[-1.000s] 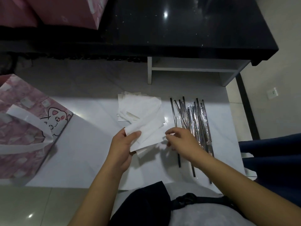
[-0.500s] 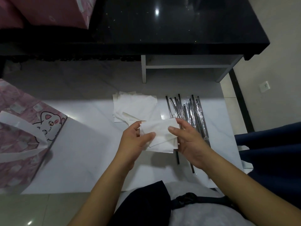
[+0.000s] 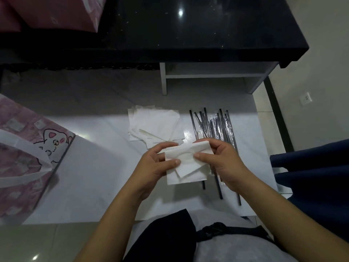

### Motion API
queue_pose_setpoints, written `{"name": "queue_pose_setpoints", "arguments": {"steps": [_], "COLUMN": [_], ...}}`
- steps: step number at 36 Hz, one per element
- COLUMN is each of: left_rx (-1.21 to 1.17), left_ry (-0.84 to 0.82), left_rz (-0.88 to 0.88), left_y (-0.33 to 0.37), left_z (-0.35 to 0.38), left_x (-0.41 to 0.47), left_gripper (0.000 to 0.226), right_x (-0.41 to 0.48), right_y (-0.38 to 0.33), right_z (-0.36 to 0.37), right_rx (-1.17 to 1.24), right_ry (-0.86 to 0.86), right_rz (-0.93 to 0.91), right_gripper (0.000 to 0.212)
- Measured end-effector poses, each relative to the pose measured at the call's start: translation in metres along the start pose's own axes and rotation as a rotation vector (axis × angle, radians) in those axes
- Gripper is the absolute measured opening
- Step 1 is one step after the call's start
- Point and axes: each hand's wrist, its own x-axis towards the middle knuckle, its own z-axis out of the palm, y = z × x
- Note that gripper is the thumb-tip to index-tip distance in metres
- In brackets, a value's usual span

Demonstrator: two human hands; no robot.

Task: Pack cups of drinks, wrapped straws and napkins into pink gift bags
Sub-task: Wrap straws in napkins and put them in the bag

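A white napkin (image 3: pixel 186 165) is held up between both hands, folded over with loose corners hanging below. My left hand (image 3: pixel 156 165) pinches its left edge and my right hand (image 3: pixel 221 159) pinches its right edge. Behind it a loose stack of napkins (image 3: pixel 154 123) lies on the white floor sheet (image 3: pixel 98 167). Several wrapped black straws (image 3: pixel 213 125) lie to the right of the stack, partly hidden by my right hand. A pink gift bag (image 3: pixel 22 156) with a cat drawing and white handles stands at the left edge. No cups are in view.
A black table (image 3: pixel 188 29) spans the top, with a white shelf frame (image 3: pixel 213 76) under it. More pink bags (image 3: pixel 52 14) sit at the top left. Dark blue fabric (image 3: pixel 311 176) lies at the right, and my lap fills the bottom.
My left hand lifted a napkin off the stack, and my right hand left the straws and joined it. Both hands now hold the napkin folded between them.
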Motion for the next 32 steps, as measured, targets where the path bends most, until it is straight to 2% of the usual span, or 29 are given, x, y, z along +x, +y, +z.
{"name": "queue_pose_setpoints", "arguments": {"steps": [2,5,8,12,15,17,23,32], "left_rx": [0.075,0.141,0.172,0.225,0.196,0.185,0.168,0.137], "left_ry": [0.101,0.253,0.363,0.404,0.424,0.424,0.435,0.431], "left_rz": [0.011,0.028,0.025,0.058,0.058,0.063,0.069,0.052], "left_y": [-0.005,-0.011,-0.014,-0.012,-0.008,-0.005,-0.002,-0.005], "left_z": [0.001,-0.002,-0.009,-0.016,-0.02,-0.022,-0.026,-0.029], "left_x": [0.0,0.002,0.001,-0.001,-0.001,-0.001,0.0,0.002], "left_gripper": [0.035,0.03,0.028,0.031,0.031,0.031,0.032,0.031], "right_x": [0.005,0.017,0.034,0.051,0.057,0.059,0.056,0.058], "right_y": [0.005,0.013,0.014,0.013,0.02,0.027,0.032,0.009], "right_z": [0.0,-0.007,-0.02,-0.025,-0.015,-0.008,-0.001,-0.017], "right_rx": [-0.091,-0.267,-0.672,-1.194,-1.506,-1.623,-1.621,-1.383], "right_ry": [0.089,0.229,0.326,0.256,0.191,0.192,0.231,0.319], "right_rz": [-0.01,-0.045,-0.06,0.06,0.08,0.054,0.043,0.078], "right_gripper": [0.028,0.026,0.024,0.01,0.021,0.022,0.019,0.013]}}
